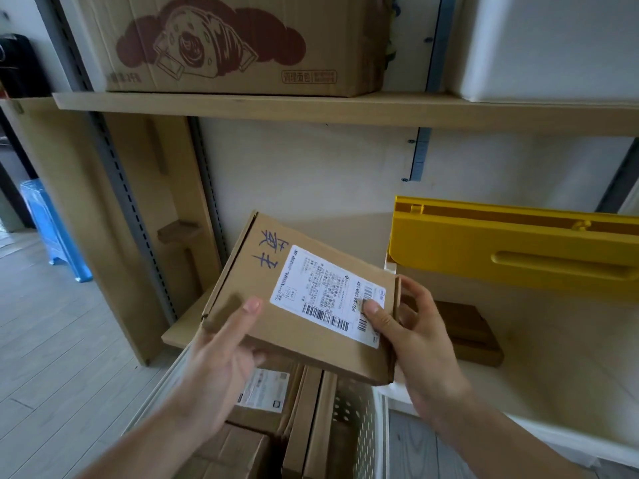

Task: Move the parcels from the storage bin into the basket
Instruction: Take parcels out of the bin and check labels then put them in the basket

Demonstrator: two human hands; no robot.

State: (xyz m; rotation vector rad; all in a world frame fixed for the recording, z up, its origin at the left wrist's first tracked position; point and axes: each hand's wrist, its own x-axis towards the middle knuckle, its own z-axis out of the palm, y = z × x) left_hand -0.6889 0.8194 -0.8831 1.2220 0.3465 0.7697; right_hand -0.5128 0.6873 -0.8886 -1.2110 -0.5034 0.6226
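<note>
Head view. Both hands hold one flat cardboard parcel (304, 299) above the white perforated basket (359, 420). The left hand (221, 361) grips the parcel's near-left edge, thumb on the top face, fingers curled beneath. The right hand (415, 337) pinches the right edge, thumb pressed on the shipping label (328, 295), fingers wrapped behind the side. The parcel is tilted, its far corner raised, and it touches nothing but the hands.

The basket already contains several cardboard parcels (311, 420), some standing on edge and packed close together. The yellow storage bin (511, 250) rests on the shelf (518, 375) to the right, with a flat brown box (466, 330) lying just beside it.

Probable faults from this position:
- Little free space shows in the basket. A parcel lowered flat is likely to bridge the upright ones and rest unstable.
- The right thumb bears on the smooth label; grip there may slip if the left hand releases first.
- A tilted entry may catch the parcel's corner on the basket rim and tip it onto the floor (52, 340).
</note>
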